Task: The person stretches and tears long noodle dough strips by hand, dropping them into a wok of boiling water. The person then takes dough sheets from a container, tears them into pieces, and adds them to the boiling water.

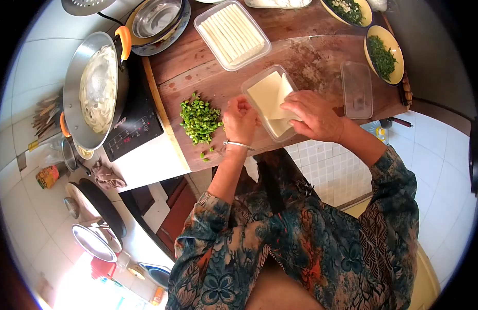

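Observation:
A clear plastic tub [287,135] on the wooden board holds a stack of thin, pale square wrapper sheets [263,93]. My right hand [317,115] reaches in from the right and pinches the lifted edge of the top sheet, which bends upward. At the tub's left rim, my left hand [240,121] is closed with its fingers curled; whether it grips anything is hidden. Left of that hand lies a heap of chopped green peppers [199,120]. Farther back stands another plastic tub [262,53], filled with rows of white rolled pieces.
A wok [72,111] with pale food and liquid sits on an induction cooker [140,135] at the left. An upturned or empty-looking plastic lid [357,90] lies right of my right hand. Bowls of chopped greens [382,58] stand at the right; metal bowls [156,19] are stacked at the back left.

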Demonstrator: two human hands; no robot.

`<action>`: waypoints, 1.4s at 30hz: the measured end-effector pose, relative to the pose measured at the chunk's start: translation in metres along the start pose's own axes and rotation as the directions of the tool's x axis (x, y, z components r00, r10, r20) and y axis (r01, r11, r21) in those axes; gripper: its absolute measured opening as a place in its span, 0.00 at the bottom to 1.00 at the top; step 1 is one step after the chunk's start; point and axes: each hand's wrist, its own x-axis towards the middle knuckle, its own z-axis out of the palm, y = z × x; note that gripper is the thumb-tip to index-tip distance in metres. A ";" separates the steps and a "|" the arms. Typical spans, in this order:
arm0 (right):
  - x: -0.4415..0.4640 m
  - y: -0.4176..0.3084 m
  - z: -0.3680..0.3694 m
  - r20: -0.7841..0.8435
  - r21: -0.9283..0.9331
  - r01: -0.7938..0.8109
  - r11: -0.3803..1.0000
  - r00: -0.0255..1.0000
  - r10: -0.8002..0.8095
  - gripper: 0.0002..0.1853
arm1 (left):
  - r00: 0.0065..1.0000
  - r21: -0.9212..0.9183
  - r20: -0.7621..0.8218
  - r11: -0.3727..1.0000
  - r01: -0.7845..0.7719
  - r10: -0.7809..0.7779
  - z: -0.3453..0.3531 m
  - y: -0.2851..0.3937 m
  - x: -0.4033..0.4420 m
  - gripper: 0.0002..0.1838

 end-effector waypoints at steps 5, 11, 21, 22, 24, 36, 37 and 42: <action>0.014 0.006 0.009 -0.005 -0.074 0.132 0.989 0.991 -0.133 0.19 | 0.999 0.019 0.017 0.999 0.047 -0.047 -0.002 0.006 0.000 0.15; 0.032 0.026 0.018 -0.105 -0.001 0.141 0.990 0.985 -0.140 0.18 | 0.772 0.732 0.120 0.470 -0.494 0.624 0.005 0.041 -0.021 0.25; 0.031 0.019 0.012 -0.198 0.322 -0.203 0.925 0.941 0.275 0.19 | 0.857 0.701 0.172 0.550 -0.453 0.486 0.023 0.026 -0.003 0.07; 0.029 0.018 0.012 -0.181 0.313 -0.245 0.918 0.933 0.310 0.19 | 0.859 0.691 0.164 0.566 -0.451 0.484 0.022 0.024 -0.004 0.07; 0.028 0.019 0.021 -0.163 0.354 -0.219 0.909 0.943 0.291 0.18 | 0.857 0.678 0.147 0.581 -0.451 0.493 0.023 0.023 -0.005 0.06; 0.059 0.028 0.015 0.228 0.226 -0.318 0.921 0.936 0.267 0.07 | 0.938 0.244 -0.007 0.910 -0.334 0.346 0.001 0.012 -0.016 0.07; 0.061 0.027 0.011 0.232 0.229 -0.319 0.920 0.935 0.267 0.07 | 0.954 0.170 -0.019 0.941 -0.292 0.299 -0.001 0.011 -0.017 0.08; 0.064 0.023 0.006 0.275 0.222 -0.398 0.890 0.901 0.335 0.07 | 0.983 0.015 -0.033 0.984 -0.180 0.180 -0.005 0.007 -0.016 0.12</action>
